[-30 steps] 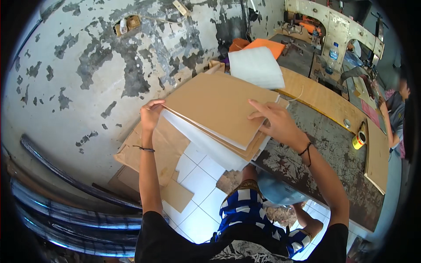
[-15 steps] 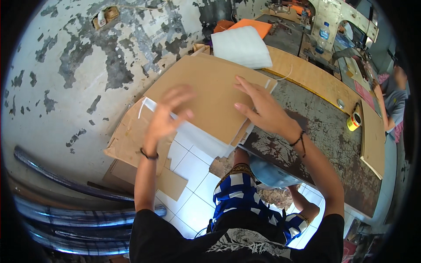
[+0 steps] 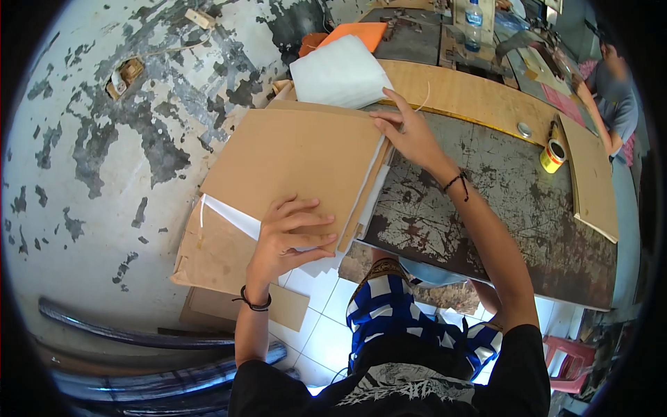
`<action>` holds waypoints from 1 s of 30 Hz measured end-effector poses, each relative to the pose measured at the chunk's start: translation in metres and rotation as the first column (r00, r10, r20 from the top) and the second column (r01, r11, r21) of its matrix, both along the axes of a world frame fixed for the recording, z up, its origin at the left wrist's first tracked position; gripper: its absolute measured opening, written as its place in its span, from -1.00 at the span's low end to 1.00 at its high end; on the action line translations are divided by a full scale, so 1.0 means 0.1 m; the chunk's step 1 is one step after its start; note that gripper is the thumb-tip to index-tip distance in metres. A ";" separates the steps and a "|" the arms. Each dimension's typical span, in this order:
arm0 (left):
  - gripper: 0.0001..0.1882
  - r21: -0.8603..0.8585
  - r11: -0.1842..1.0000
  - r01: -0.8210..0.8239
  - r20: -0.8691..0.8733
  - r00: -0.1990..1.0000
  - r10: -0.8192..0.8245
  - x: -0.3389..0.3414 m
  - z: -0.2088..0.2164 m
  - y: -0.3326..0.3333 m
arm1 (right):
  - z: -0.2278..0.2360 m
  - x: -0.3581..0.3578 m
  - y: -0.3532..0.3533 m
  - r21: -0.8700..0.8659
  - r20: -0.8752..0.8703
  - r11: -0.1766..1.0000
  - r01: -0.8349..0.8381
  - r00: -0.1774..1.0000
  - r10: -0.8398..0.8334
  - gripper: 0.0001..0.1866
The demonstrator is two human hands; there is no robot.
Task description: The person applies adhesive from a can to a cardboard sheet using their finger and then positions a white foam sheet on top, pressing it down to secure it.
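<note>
A stack of brown cardboard sheets (image 3: 299, 153) lies at the wall end of the table, its top sheet slightly askew over the ones below. My left hand (image 3: 288, 240) rests on the near edge of that top sheet, fingers stretched out. At the far right corner of the stack, my right hand (image 3: 410, 132) touches the cardboard with its fingertips, fingers apart, the upper one close to the folded white foam sheet (image 3: 340, 73). White sheet material (image 3: 233, 217) shows from under the cardboard. Brown wrapping paper (image 3: 215, 247) hangs at the left.
The worn dark table (image 3: 472, 194) extends right, bordered by a wooden board (image 3: 479, 104). On it are a yellow can (image 3: 552, 157), a round lid (image 3: 524, 129) and a cardboard panel (image 3: 589, 177). Black rolls (image 3: 146, 382) lie lower left. A co-worker (image 3: 611, 104) sits far right.
My left hand has come down nearer me onto the near edge of the stack. My right hand has moved away from me to its far right corner. The view has shifted.
</note>
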State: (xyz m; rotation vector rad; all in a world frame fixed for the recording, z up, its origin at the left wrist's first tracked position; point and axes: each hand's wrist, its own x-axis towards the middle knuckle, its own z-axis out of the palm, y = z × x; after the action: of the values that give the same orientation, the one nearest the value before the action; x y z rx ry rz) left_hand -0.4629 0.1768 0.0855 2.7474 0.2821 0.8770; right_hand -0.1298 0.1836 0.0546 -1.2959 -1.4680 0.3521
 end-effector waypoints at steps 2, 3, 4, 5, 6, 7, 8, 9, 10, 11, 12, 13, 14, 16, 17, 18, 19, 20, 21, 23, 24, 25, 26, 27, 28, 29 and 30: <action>-0.59 0.000 1.000 -0.003 -0.006 1.000 0.003 0.02 0.01 0.00 | -0.02 0.01 -0.01 0.006 0.005 1.000 0.003 1.000 -0.003 -0.20; -0.60 0.000 1.000 -0.003 -0.009 1.000 0.003 0.03 0.02 0.00 | -0.03 0.02 -0.03 0.034 0.033 0.999 0.009 0.999 -0.010 -0.19; -0.61 0.010 1.000 -0.008 -0.001 1.000 0.008 0.02 0.01 0.00 | -0.04 0.00 -0.04 0.063 0.061 0.998 0.008 0.998 -0.012 -0.17; -0.61 0.020 1.000 -0.012 0.007 1.000 0.012 0.02 0.00 0.00 | -0.05 -0.01 -0.05 0.091 0.088 0.996 0.007 0.996 -0.015 -0.15; -0.62 0.029 0.999 -0.017 0.015 1.000 0.016 0.01 -0.02 0.00 | -0.06 -0.03 -0.06 0.098 0.090 0.995 0.014 0.996 -0.023 -0.15; -0.61 0.029 1.000 -0.012 0.024 1.000 0.012 0.03 -0.03 0.01 | -0.07 -0.03 -0.06 0.106 0.096 0.994 0.025 0.995 -0.035 -0.14; -0.61 0.028 1.000 -0.008 0.033 0.999 0.008 0.04 -0.04 0.01 | -0.08 -0.03 -0.07 0.113 0.103 0.993 0.035 0.994 -0.047 -0.13; -0.60 0.026 1.000 -0.005 0.042 0.999 0.004 0.04 -0.06 0.01 | -0.10 -0.03 -0.08 0.095 0.068 0.995 0.019 0.997 -0.026 -0.13; -0.61 0.018 1.000 0.001 0.054 0.999 -0.002 0.04 -0.07 0.01 | -0.09 -0.03 -0.09 0.082 0.037 0.997 0.001 0.999 -0.004 -0.13; -0.63 0.009 1.000 0.007 0.067 0.998 -0.008 0.04 -0.09 0.01 | -0.09 -0.03 -0.10 0.070 0.006 0.997 -0.019 1.000 0.019 -0.12; -0.64 0.000 1.000 0.013 0.080 0.997 -0.013 0.03 -0.10 0.00 | -0.11 -0.04 -0.10 0.097 0.011 0.995 -0.008 1.000 0.007 -0.12; -0.67 0.015 1.000 0.003 0.090 0.996 -0.004 0.04 -0.11 -0.01 | -0.12 -0.06 -0.10 0.125 0.019 0.992 0.001 1.000 -0.004 -0.12; -0.71 0.030 1.000 -0.008 0.102 0.995 0.005 0.04 -0.11 -0.02 | -0.13 -0.07 -0.10 0.153 0.028 0.988 0.010 1.000 -0.014 -0.12; -0.74 0.049 0.999 -0.022 0.124 0.992 0.016 0.04 -0.13 -0.04 | -0.13 -0.07 -0.12 0.124 0.005 0.992 0.003 1.000 -0.003 -0.11; -0.74 0.054 0.998 -0.026 0.135 0.991 0.018 0.03 -0.15 -0.05 | -0.12 -0.08 -0.12 0.108 -0.009 0.994 -0.004 1.000 0.005 -0.11; -0.74 0.059 0.998 -0.030 0.146 0.989 0.021 0.02 -0.15 -0.05 | -0.10 -0.09 -0.12 0.093 -0.037 0.995 -0.020 0.999 0.023 -0.08; -0.73 0.048 0.998 -0.040 0.149 0.988 0.033 0.02 -0.17 -0.06 | -0.11 -0.09 -0.13 0.073 -0.066 0.997 -0.034 0.997 0.038 -0.05; -0.72 0.038 0.998 -0.051 0.152 0.987 0.044 0.03 -0.18 -0.06 | -0.10 -0.08 -0.15 0.063 -0.069 0.997 -0.048 0.996 0.053 -0.01; -0.71 0.028 0.998 -0.062 0.155 0.986 0.056 0.03 -0.18 -0.07 | -0.09 -0.06 -0.15 0.055 -0.071 0.997 -0.063 0.995 0.067 0.03; -0.68 0.025 0.994 -0.104 0.110 0.989 0.101 0.07 -0.09 -0.12 | -0.07 0.03 -0.17 0.045 -0.018 0.995 -0.087 0.996 0.088 0.12; -0.67 0.024 0.992 -0.124 0.088 0.989 0.122 0.10 -0.06 -0.13 | -0.08 0.05 -0.18 0.028 -0.035 0.995 -0.099 0.994 0.100 0.15; -0.66 0.037 0.993 -0.114 0.075 0.991 0.111 0.07 -0.07 -0.12 | -0.07 0.04 -0.19 0.012 -0.053 0.993 -0.115 0.992 0.115 0.18; -0.65 0.049 0.994 -0.103 0.062 0.993 0.100 0.04 -0.08 -0.10 | -0.07 0.03 -0.20 -0.003 -0.072 0.991 -0.130 0.989 0.130 0.21; -0.64 0.061 0.994 -0.091 0.049 0.995 0.088 0.03 -0.09 -0.08 | -0.06 0.04 -0.20 -0.002 -0.076 0.992 -0.127 0.989 0.126 0.23; -0.65 0.066 0.994 -0.091 0.059 0.994 0.087 0.03 -0.10 -0.08 | -0.07 0.04 -0.19 -0.002 -0.084 0.992 -0.127 0.989 0.126 0.26; -0.65 0.072 0.993 -0.091 0.069 0.994 0.086 0.05 -0.11 -0.08 | -0.07 0.04 -0.19 -0.002 -0.091 0.992 -0.127 0.988 0.126 0.28; -0.66 0.078 0.993 -0.092 0.078 0.993 0.086 0.06 -0.12 -0.07 | -0.08 0.03 -0.18 0.000 -0.095 0.992 -0.124 0.988 0.123 0.28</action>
State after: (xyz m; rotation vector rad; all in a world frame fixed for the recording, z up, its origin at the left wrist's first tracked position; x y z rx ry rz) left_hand -0.4572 0.1695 0.0732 2.7868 0.3647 1.0336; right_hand -0.1268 0.1652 0.0464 -1.1795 -1.4711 0.4929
